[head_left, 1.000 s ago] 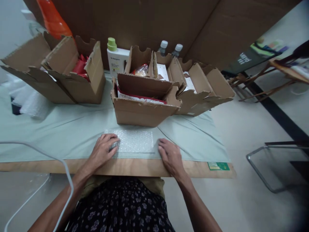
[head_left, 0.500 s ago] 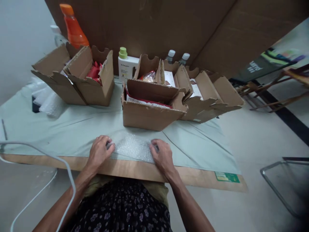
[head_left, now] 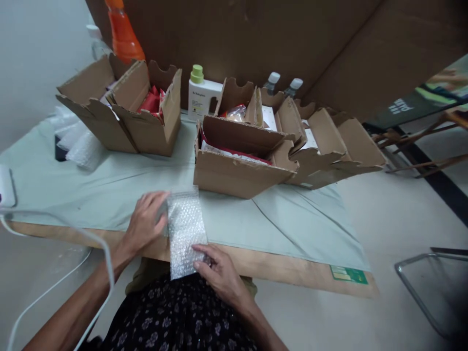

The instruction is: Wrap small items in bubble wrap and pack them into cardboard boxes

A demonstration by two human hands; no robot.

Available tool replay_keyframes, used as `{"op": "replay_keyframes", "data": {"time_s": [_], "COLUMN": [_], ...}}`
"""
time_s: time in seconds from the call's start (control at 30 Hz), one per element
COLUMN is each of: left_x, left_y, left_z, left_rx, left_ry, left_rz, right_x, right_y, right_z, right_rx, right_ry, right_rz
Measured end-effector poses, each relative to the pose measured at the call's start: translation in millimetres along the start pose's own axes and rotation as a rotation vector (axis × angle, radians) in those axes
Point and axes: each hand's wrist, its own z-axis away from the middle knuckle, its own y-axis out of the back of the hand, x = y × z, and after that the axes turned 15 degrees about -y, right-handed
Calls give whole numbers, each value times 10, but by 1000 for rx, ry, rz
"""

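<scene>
A sheet of clear bubble wrap (head_left: 185,229) is lifted off the table's front edge and turned lengthwise toward my body. My left hand (head_left: 145,222) grips its upper left edge. My right hand (head_left: 215,270) pinches its lower end, just above my dark flowered clothing. Both hands are closed on the wrap. Right behind it stands an open cardboard box (head_left: 239,173) with red and white contents.
A pale green cloth (head_left: 109,187) covers the wooden table (head_left: 278,273). Open cardboard boxes stand at the back left (head_left: 146,129) and back right (head_left: 340,151). A white bottle (head_left: 202,95), an orange bottle (head_left: 122,34), more bubble wrap (head_left: 80,146) and a white cable (head_left: 91,239) are around.
The bubble wrap lay flat and crosswise under both hands; now it is lifted and turned lengthwise. My right hand has drawn back toward my body. The view has shifted left.
</scene>
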Motion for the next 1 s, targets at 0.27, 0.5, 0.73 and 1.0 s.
{"op": "replay_keyframes", "data": {"time_s": [0.27,0.5,0.73,1.0], "left_x": [623,491,375,491], "left_y": [295,-90,-185,62], "left_z": [831,498,397,521], "left_rx": [-258,38,-61,73], "left_ry": [-170,290,380,133], "left_rz": [282,243,130,20], "right_x": [37,-80,-101,-191], "right_y": [-78,38,-32,-57], "right_z": [-41,45,-185,-449], "right_rx": [-341,-68,280,276], "right_ry": [-260,24,623,649], "right_rz": [-623,-554,641,842]}}
